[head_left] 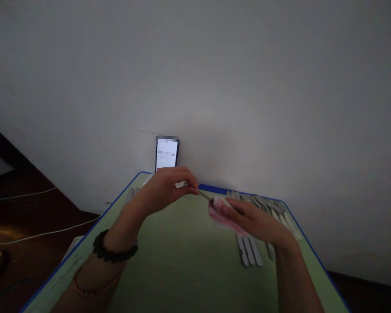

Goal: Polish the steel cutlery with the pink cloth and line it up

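My left hand (169,187) pinches one end of a thin metal piece of cutlery (205,195) between thumb and fingers. Its exact kind is hard to make out in the dim light. My right hand (252,217) is closed on a pink and white cloth (226,217), which is folded around the other end of that piece. Both hands are above the green table (185,261). Under and beyond my right hand lie several table knives (249,252) side by side, partly covered by the cloth and hand. More cutlery with whitish handles (285,219) lies along the right edge.
A phone (167,153) showing a running timer leans against the wall (247,87) at the table's far edge. Partly hidden behind my left wrist, more metal cutlery (130,194) lies on the left side. White cables (52,234) cross the dark floor at left.
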The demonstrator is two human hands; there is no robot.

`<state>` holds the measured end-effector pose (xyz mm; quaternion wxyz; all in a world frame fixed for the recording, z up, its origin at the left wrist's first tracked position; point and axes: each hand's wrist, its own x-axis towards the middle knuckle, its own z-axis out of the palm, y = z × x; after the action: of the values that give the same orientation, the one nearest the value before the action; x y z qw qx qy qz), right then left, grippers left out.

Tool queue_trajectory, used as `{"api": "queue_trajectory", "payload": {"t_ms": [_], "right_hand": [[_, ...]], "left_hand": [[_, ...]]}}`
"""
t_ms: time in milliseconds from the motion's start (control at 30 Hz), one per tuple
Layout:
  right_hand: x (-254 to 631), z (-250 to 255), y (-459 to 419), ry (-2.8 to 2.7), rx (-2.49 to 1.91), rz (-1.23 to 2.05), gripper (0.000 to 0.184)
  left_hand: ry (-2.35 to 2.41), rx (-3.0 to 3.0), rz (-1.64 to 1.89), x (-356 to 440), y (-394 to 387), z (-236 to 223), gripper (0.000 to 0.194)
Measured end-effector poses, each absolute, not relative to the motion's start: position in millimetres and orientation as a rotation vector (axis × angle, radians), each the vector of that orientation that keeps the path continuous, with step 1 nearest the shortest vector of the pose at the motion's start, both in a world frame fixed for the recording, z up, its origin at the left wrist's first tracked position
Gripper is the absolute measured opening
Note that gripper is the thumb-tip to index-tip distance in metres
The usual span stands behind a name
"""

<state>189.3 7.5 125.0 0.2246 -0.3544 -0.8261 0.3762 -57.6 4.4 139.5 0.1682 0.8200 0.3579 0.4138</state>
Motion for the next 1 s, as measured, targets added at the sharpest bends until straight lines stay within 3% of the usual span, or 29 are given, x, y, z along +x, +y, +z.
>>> {"api": "queue_trajectory", "payload": {"t_ms": [1000], "right_hand": [[167.1, 120.9, 3.5, -2.275, -0.871, 1.147, 0.04]], "left_hand": [[0.883, 2.543, 1.099, -40.5, -7.5, 146.5, 0.008]]}}
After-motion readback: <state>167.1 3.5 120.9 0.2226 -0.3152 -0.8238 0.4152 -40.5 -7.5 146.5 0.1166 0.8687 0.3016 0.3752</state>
